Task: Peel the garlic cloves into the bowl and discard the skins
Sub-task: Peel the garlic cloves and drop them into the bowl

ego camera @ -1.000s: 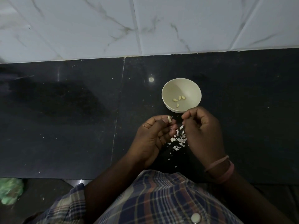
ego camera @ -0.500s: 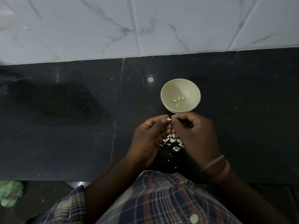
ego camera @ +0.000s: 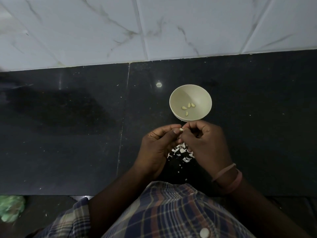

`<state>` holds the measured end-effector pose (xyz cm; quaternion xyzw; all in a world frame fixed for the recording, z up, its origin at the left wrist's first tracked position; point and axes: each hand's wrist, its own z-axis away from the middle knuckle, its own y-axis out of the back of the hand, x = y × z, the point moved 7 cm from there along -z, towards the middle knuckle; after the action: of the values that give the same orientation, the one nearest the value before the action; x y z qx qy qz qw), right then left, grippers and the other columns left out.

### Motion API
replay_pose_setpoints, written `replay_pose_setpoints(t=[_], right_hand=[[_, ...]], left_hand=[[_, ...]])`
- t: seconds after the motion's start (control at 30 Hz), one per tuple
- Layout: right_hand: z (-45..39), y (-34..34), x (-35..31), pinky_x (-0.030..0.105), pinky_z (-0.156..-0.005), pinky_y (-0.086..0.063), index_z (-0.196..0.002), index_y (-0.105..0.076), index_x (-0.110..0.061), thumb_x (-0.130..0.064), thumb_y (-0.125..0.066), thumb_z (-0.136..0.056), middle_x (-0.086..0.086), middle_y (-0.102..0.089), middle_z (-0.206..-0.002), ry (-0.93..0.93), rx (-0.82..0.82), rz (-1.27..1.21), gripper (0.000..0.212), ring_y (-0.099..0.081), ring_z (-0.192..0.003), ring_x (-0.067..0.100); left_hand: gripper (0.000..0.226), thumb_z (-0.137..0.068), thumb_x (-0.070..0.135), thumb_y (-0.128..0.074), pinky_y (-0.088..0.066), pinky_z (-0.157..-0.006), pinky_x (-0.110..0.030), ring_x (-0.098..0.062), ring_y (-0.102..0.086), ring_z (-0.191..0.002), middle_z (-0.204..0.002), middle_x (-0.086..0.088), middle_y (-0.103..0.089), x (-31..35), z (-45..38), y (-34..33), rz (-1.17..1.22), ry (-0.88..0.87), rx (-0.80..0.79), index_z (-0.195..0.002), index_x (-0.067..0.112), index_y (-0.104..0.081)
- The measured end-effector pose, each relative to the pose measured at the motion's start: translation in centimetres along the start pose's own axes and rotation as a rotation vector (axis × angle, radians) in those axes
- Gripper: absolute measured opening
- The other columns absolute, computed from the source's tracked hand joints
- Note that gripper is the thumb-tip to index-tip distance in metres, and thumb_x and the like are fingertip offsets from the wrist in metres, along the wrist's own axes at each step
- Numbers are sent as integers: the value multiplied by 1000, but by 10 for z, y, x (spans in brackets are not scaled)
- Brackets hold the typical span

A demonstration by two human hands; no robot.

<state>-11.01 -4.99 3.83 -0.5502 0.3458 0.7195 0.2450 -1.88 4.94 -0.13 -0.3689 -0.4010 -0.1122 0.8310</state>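
Four peeled cloves (ego camera: pixel 187 108) lie in the bowl (ego camera: pixel 176 93), which stands on the dark counter (ego camera: pixel 68 134) just beyond the hands. Both hands meet fingertip to fingertip below the bowl's near rim. The left hand (ego camera: pixel 157 145), fingers curled, has its grip pinched on a small clove (ego camera: pixel 181 129) between thumb and forefinger. The right hand (ego camera: pixel 205 143), knuckles up and fingers curled, picks at that same clove. Skins (ego camera: pixel 181 152) lie scattered on the counter under the hands.
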Motion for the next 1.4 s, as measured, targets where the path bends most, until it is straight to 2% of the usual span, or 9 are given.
replay_pose_setpoints(t=[0.17, 0.3, 0.47, 0.57, 0.63, 0.73, 0.83, 1.23, 1.4], right_hand=[[-3, -1, 8, 23, -48, -47, -83, -69, 0, 0, -63, -91, 6, -67, -58, -110, -14, -223, 10, -54, -46, 17], [-8, 0, 29, 34, -57, -50, -83, -70, -5, -3, -63, -93, 17, -65, -65, -224, 46, -282, 12, -58, -51, 23], [-8, 14, 34, 34, -67, -55, -83, -70, -14, 5, -53, -88, 7, -72, -78, -134, 81, 65, 25, -66, -63, 12], [-8, 14, 27, 29, -69, -52, -82, -65, -22, -22, -64, -89, -6, -69, -79, -52, 69, 300, 7, -64, -72, 5], [-9, 15, 28, 32, -69, -53, -81, -63, -22, -33, -67, -91, -7, -68, -77, -42, 68, 314, 15, -64, -73, 5], [-9, 18, 26, 35, -78, -57, -91, -66, -20, -15, -70, -90, -9, -71, -85, -6, 81, 257, 7, -67, -79, 1], [-6, 18, 26, 32, -86, -58, -102, -68, -22, 1, -67, -88, -8, -74, -95, -18, 75, 107, 27, -69, -89, 2], [-3, 15, 19, 25, -81, -58, -105, -71, -15, 5, -73, -85, 1, -76, -91, 36, 69, -213, 29, -73, -88, 14], [-2, 16, 12, 28, -84, -56, -124, -62, -18, 9, -69, -86, 5, -74, -95, 114, 53, -226, 47, -71, -93, 18]], left_hand=[[15, -86, 7, -64, -57, -69, -21, -13, -67, -71, -83, -11, -70, -5, -2, -2, 91, 79, -20, -92, 8, -78], [17, -84, 5, -64, -58, -73, -19, -13, -71, -78, -89, -10, -74, -8, -5, 0, 144, 118, 16, -96, 6, -76], [18, -83, 7, -67, -59, -77, -23, -16, -71, -82, -93, -13, -73, -7, -8, 0, 91, 91, 21, -100, 4, -75], [21, -80, 6, -69, -59, -79, -23, -18, -72, -85, -95, -15, -74, -5, -8, -1, 59, 75, 19, -100, 4, -75], [21, -80, 6, -69, -59, -79, -23, -19, -73, -87, -97, -17, -75, -4, -8, -3, 33, 66, 13, -99, 4, -76], [20, -79, 5, -71, -58, -79, -24, -20, -73, -87, -97, -17, -75, -3, -9, -5, 3, 47, 9, -98, 5, -78], [20, -77, 5, -72, -59, -80, -25, -18, -72, -86, -96, -15, -76, 0, -8, -6, -55, 11, 1, -96, 7, -79], [16, -83, -6, -70, -60, -74, -30, -25, -74, -83, -92, -20, -76, 4, -6, -11, -118, -15, 5, -94, 3, -75], [18, -78, 1, -72, -59, -81, -30, -25, -74, -89, -95, -18, -75, 3, -8, -11, -67, -19, -4, -95, 4, -76]])
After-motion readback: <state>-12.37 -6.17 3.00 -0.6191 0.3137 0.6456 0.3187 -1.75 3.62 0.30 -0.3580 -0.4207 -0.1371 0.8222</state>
